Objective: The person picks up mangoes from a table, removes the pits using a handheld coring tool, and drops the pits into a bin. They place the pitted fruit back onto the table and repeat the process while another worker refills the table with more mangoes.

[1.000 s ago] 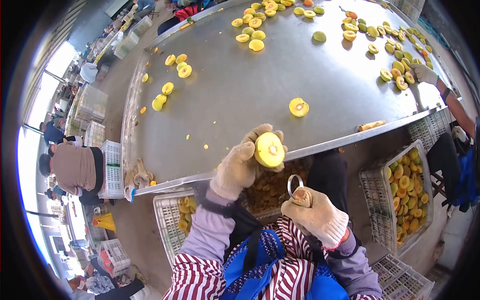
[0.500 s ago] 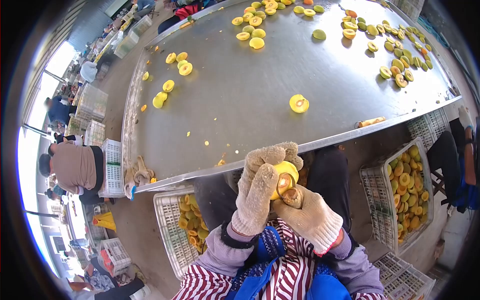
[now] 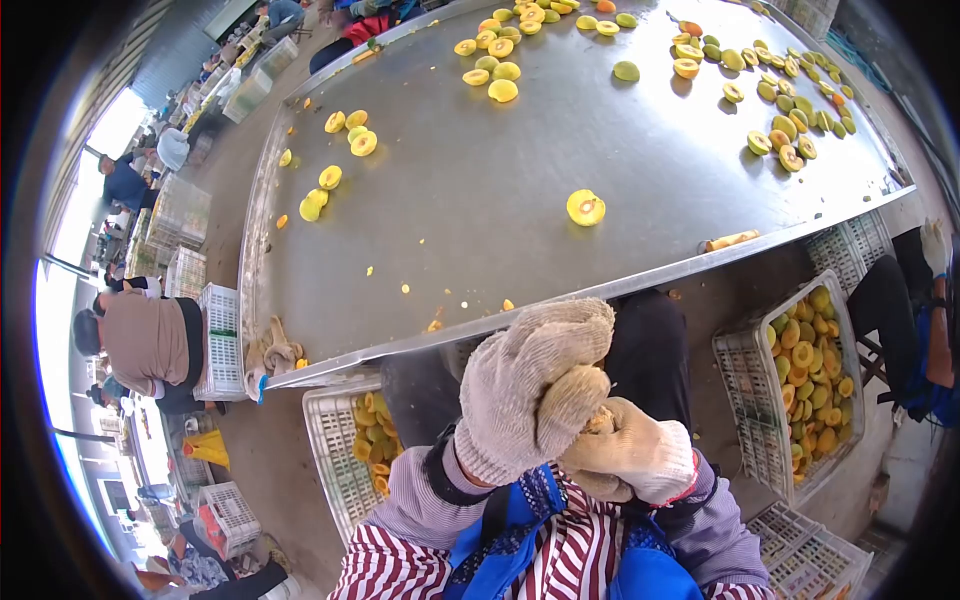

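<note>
My left hand (image 3: 540, 390), in a worn knitted glove, is closed with its fingers bent over, palm turned toward my right hand. The yellow peach half it held a moment earlier is hidden behind the glove. My right hand (image 3: 630, 455), gloved too, is closed and pressed against the left fingers. Its looped pitting tool, seen earlier, is now covered. Both hands are over my lap, just in front of the metal table (image 3: 450, 200). A peach half (image 3: 586, 208) lies cut side up on the table beyond them.
More peach halves (image 3: 790, 110) lie at the table's far right, others at its back and left. Crates of halves stand beside my legs, left (image 3: 330, 440) and right (image 3: 740, 390). A wooden-handled tool (image 3: 731, 241) and a glove (image 3: 272, 350) rest along the edge. People work nearby.
My left hand has turned and closed over, hiding the peach half. My right hand has moved slightly down, and the tool's loop no longer shows. The view has shifted a little.
</note>
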Tool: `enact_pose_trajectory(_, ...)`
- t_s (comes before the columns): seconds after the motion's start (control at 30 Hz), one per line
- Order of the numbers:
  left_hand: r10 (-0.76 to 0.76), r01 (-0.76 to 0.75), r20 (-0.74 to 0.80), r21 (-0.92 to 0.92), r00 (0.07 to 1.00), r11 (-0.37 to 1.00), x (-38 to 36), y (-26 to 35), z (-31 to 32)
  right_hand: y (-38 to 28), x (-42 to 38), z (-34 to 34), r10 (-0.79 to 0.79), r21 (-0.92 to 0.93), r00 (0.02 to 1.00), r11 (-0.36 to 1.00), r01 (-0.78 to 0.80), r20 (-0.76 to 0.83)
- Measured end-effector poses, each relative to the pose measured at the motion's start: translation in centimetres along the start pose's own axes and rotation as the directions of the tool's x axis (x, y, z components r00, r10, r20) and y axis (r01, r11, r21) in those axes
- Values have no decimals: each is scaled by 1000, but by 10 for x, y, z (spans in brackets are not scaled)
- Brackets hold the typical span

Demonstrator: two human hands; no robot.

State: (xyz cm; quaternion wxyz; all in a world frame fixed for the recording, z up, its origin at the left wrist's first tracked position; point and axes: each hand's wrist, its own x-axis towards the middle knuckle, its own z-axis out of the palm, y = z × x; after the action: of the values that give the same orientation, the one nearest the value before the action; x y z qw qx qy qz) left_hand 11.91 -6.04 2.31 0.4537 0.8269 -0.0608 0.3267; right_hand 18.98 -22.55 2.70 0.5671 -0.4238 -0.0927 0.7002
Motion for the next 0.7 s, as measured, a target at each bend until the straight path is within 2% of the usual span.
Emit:
enact_pose_trajectory(0.03, -57, 57, -4, 67, 998, 996, 5, 2, 0, 0, 1, -2, 38, 47, 999, 998, -39, 19)
enact_pose_trajectory(0.07, -52, 53, -10, 70, 999, 996, 11, 10, -1, 3, 2, -1, 37, 39, 999, 999, -38, 21)
enact_pose_trajectory(0.1, -347, 338, 126, 88, 929, 937, 19, 20, -4, 9, 2, 1, 52, 136, 997, 990, -45, -50)
enact_pose_trajectory(0.13, -605, 588, 236, 143, 761, 796, 25, 26, -6, 12, 3, 3, 75, 222, 991, 974, -48, -111)
enact_pose_trajectory(0.17, -472, 456, 167, 127, 865, 881, 20, 18, -1, 9, 3, 6, 44, 187, 991, 982, -20, -123)
enact_pose_trajectory(0.2, -282, 266, 90, 162, 955, 950, 14, 10, 4, 21, 6, -10, 27, 177, 999, 984, -19, -39)
enact_pose_trajectory(0.27, -137, 124, 68, 168, 988, 978, 14, 19, 2, 34, 5, -21, -54, 169, 998, 984, 57, -22)
enact_pose_trajectory(0.3, -5, -5, 48, 209, 999, 978, 11, 18, 2, 29, -1, -19, -61, 229, 998, 972, 54, 24)
enact_pose_trajectory(0.33, 8, -14, 28, 227, 1000, 974, 9, 18, 2, 30, -3, -10, -75, 217, 988, 971, 104, -138)
enact_pose_trajectory(0.4, 69, -70, 12, 246, 998, 967, 7, 18, 1, 34, 1, -24, -15, 267, 998, 964, 0, 55)
enact_pose_trajectory(0.47, 114, -96, -47, 281, 992, 955, 5, 17, 0, 26, 1, -15, -24, 201, 997, 980, 9, 74)
enact_pose_trajectory(0.53, -49, 37, 39, 262, 998, 964, 2, 19, -2, 29, 4, -6, -35, 221, 999, 975, 37, -16)
enact_pose_trajectory(0.57, -204, 174, 68, 310, 977, 935, 2, 19, -1, 37, 4, -4, -82, 347, 996, 934, 90, -37)
enact_pose_trajectory(0.67, -219, 189, 81, 280, 972, 941, 2, 17, 1, 43, 7, -5, -128, 378, 992, 918, 119, -3)
enact_pose_trajectory(0.7, -94, 79, 45, 264, 995, 961, 0, 16, 4, 45, 6, -4, -138, 359, 990, 924, 130, -2)
